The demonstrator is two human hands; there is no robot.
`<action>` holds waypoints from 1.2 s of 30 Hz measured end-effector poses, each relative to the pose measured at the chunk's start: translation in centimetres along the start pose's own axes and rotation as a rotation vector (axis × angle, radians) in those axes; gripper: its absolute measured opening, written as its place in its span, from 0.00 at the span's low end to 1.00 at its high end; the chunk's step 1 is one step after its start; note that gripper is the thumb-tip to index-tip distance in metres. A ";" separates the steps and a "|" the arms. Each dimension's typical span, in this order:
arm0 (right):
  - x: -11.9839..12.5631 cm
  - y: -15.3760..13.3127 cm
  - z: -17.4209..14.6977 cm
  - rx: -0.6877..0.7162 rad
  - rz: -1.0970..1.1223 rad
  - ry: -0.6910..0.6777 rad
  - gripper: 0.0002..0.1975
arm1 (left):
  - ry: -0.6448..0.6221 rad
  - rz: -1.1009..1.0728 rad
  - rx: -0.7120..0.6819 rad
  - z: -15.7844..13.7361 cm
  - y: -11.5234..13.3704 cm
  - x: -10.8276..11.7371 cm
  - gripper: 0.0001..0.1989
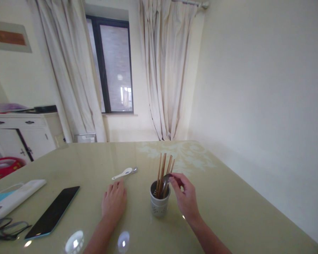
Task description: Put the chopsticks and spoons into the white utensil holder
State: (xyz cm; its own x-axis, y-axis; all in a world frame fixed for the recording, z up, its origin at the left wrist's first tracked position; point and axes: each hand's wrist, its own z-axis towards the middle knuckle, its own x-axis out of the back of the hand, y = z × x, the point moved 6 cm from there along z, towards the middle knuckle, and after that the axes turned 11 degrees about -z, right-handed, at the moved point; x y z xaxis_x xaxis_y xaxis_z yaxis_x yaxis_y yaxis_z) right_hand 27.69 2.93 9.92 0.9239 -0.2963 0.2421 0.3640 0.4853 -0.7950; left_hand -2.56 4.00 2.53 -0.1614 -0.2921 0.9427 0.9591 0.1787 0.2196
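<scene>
A grey utensil cup [159, 206] with small holes in its side stands upright on the table. Several wooden chopsticks [163, 165] rise from it. My right hand [184, 192] is at the cup's right rim, thumb and fingers pinching the top of a metal spoon [166, 178] whose lower part goes down among the chopsticks. My left hand [114, 198] lies palm down on the table, fingers stretched forward. Just beyond its fingertips are a white spoon [123, 173] with a blue mark and a small metal spoon [134, 170], partly overlapped by the white one.
On the left lie a black-screened tablet or phone [54, 211], dark-framed glasses [7, 228] and a long white device [21, 197]. The glossy table [228, 218] reflects lights. A wall [267, 106] runs along the right; curtains [166, 70] and a window stand behind.
</scene>
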 end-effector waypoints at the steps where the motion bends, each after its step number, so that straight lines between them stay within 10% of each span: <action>1: -0.1 0.0 -0.1 -0.003 -0.001 0.003 0.16 | -0.006 0.000 0.002 0.1 0.0 0.1 0.22; 13: 0.0 -2.0 -1.2 0.181 -0.080 0.059 0.10 | 0.037 -0.323 -0.052 0.9 -0.5 -1.1 0.15; 19: -0.3 -3.1 -1.9 0.307 -0.098 0.051 0.10 | 0.406 -0.870 -0.340 -0.9 3.5 3.3 0.12; 25: -0.5 -2.6 -2.2 0.217 -0.022 0.040 0.10 | 0.241 -1.066 -0.612 -4.8 8.5 4.6 0.09; 32: 1.9 -1.1 -0.7 0.024 0.114 0.259 0.15 | 0.356 -0.767 -0.294 -1.1 3.4 3.5 0.20; 36: 2.4 -0.8 -0.2 0.002 0.107 0.289 0.18 | 0.215 -0.332 -0.088 0.8 0.8 1.1 0.26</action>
State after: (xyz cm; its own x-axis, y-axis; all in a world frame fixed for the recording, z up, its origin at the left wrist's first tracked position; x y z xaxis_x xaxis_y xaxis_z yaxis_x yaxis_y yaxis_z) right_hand 29.63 1.69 11.06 0.8854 -0.4646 -0.0118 0.2666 0.5284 -0.8061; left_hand -2.17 4.60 3.99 -0.4226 -0.5124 0.7476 0.8806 -0.0368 0.4725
